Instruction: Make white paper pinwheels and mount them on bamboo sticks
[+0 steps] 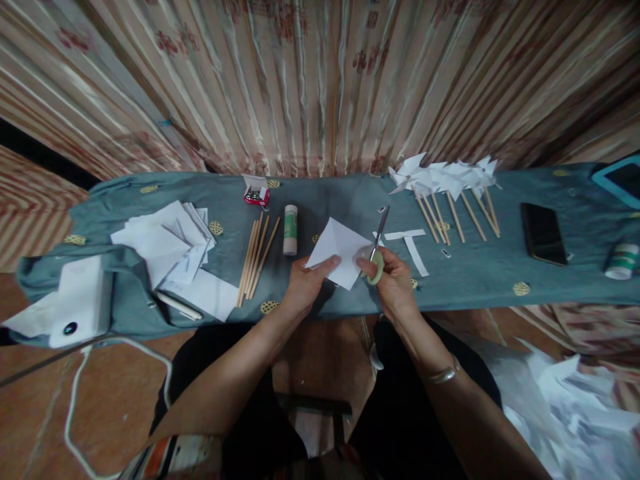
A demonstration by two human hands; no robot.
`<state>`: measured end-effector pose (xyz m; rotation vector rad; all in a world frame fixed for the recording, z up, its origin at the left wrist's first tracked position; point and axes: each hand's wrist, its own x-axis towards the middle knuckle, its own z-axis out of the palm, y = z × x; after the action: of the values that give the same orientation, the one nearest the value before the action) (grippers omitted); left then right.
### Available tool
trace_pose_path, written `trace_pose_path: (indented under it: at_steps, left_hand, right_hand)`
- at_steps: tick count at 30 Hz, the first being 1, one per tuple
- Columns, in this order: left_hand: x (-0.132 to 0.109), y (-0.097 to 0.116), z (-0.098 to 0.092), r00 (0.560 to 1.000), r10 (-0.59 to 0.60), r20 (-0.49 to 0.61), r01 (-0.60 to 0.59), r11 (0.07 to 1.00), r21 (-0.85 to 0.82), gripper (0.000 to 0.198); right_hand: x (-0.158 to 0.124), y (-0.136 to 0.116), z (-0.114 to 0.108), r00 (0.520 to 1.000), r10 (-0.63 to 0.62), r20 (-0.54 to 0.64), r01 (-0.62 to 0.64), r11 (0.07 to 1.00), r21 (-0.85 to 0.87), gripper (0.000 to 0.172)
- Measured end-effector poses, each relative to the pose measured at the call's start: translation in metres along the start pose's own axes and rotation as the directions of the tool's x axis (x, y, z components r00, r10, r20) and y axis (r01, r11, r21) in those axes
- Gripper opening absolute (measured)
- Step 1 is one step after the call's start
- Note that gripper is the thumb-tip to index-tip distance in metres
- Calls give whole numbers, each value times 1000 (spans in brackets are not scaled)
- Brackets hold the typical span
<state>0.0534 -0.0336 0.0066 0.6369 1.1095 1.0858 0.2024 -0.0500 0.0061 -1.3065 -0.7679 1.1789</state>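
A white paper square (336,241) with faint creases is pinched at its near left edge by my left hand (314,279), the thumb lying on top. My right hand (393,275) has its fingers through the pale green handles of a pair of scissors (379,248), whose blades point up and away from me. The scissors are at the right corner of the paper, and my right thumb is close to that edge. Beyond my right hand, narrow white paper strips (414,252) lie on the cloth. A glue stick (291,230) is just left of the paper.
Thin wooden sticks (256,257), an open red box of pins (257,193) and a paper stack (163,240) lie left. Several paper pinwheels (443,179) rest back right, near a phone (544,233) and another glue stick (623,261). A white device (83,300) stands at the left end.
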Motion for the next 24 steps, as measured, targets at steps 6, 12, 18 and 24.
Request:
trace_pose_path:
  at_steps: [6,12,18,24]
  left_hand:
    - [4,8,-4,998,62,-22,-60,996,61,32]
    - [16,19,-10,977,200,-74,-198,980,31,32]
    - [20,31,-13,963,254,-91,-256,967,-3,31]
    - [22,30,-12,960,254,-116,-255,967,7,18]
  right_hand:
    - [-8,-7,-2,997,-14,71,18,998,-54,37]
    - [-26,-6,-12,958,-7,287,66,978,-197,45]
    - [-43,3,-14,862,110,495,16,970,-243,40]
    - [-47,10,-10,831,185,525,-96,976,-193,42]
